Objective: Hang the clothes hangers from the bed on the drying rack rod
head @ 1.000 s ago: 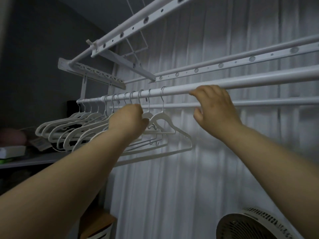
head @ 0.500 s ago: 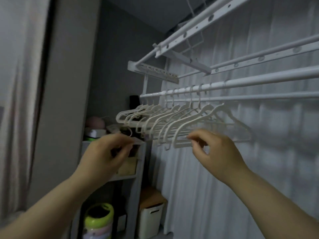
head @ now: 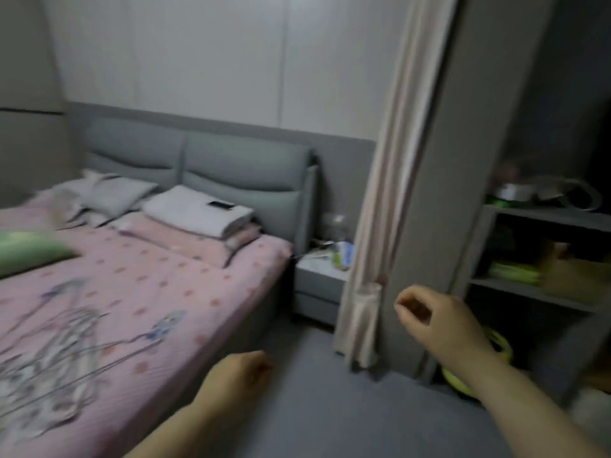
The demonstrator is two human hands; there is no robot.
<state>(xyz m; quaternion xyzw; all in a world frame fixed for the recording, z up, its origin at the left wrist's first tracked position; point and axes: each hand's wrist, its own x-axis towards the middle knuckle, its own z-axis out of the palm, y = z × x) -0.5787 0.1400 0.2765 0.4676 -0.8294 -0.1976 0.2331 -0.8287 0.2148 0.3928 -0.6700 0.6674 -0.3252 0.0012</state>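
The person faces the bed (head: pixel 198 292). It has a pink sheet with dots. A heap of pale clothes hangers (head: pixel 59 358) lies on the sheet, at the near left side. The picture is blurry, so I cannot count them. They look tangled, with hooks and bars crossing each other.

The left hand (head: pixel 239 371) is low, over the floor (head: pixel 330 408) just beside the bed's edge. Its fingers are curled in like a small fist. It holds nothing. The right hand (head: pixel 433 320) is higher up, near the pale curtain (head: pixel 383 209) and well apart from the hangers. Its fingers are bent loosely and it holds nothing too.

The drying rack rod is not in this view.

I think this step is going to get hangers from the bed. Both hands are free, so they are ready to pick some up. The left hand is nearer to the heap.

Next, the hands need to reach down and left to the heap. A good way is to grab a few hangers by the hooks or necks, so they hang together. Because they look tangled, a slow lift may be best, or one could snag and drag the rest off the bed. Then the person must turn and carry them to the rod, which is somewhere out of sight.
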